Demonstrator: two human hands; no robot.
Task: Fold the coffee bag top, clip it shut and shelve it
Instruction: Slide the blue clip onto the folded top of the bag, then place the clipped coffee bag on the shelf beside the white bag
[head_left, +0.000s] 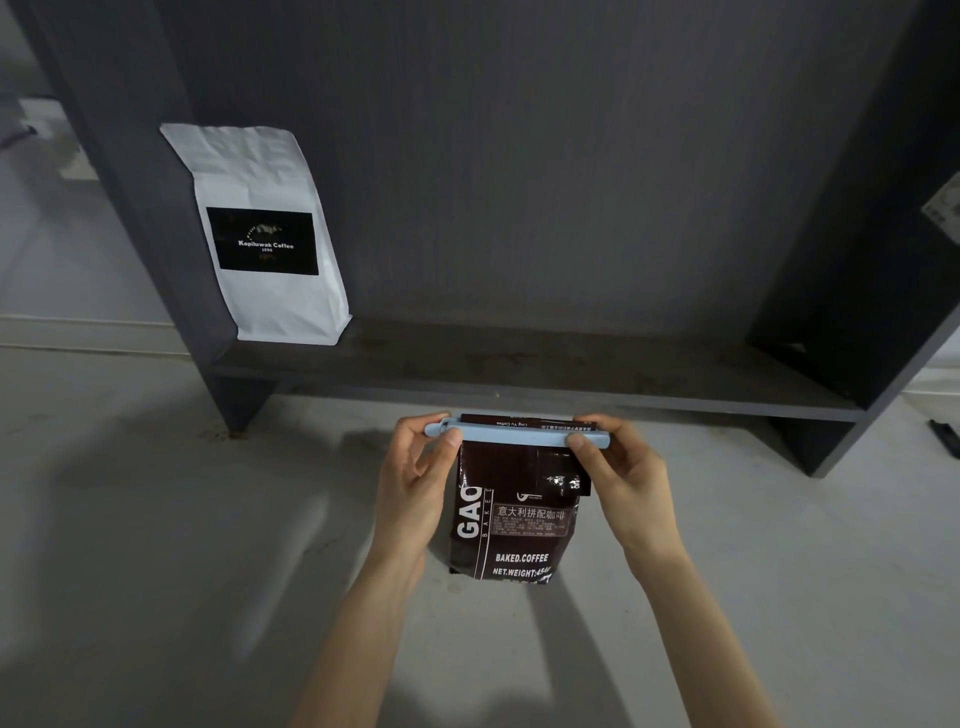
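Blue clip across folded bag top, both hands pinching its ends

Brown coffee bag (511, 525) stands upright on the floor (156, 519), just in front of the shelf (519, 364) edge. Top is folded over; pale blue clip (514, 434) lies across the fold, long axis running left-right, parallel to the shelf front. Left hand (415, 478) is closed on the clip's left end, thumb on the front face. Right hand (621, 467) is closed on the right end, thumb on top. Cannot tell if the clip is fully latched. Bag hangs below the clip, between the two hands, equally near both. Shelf board is straight ahead of the bag and slightly above floor level, so the lift goes up and forward.

Counts: one brown bag, one clip, one white coffee bag (265, 234) standing at the shelf's left end, two hands.
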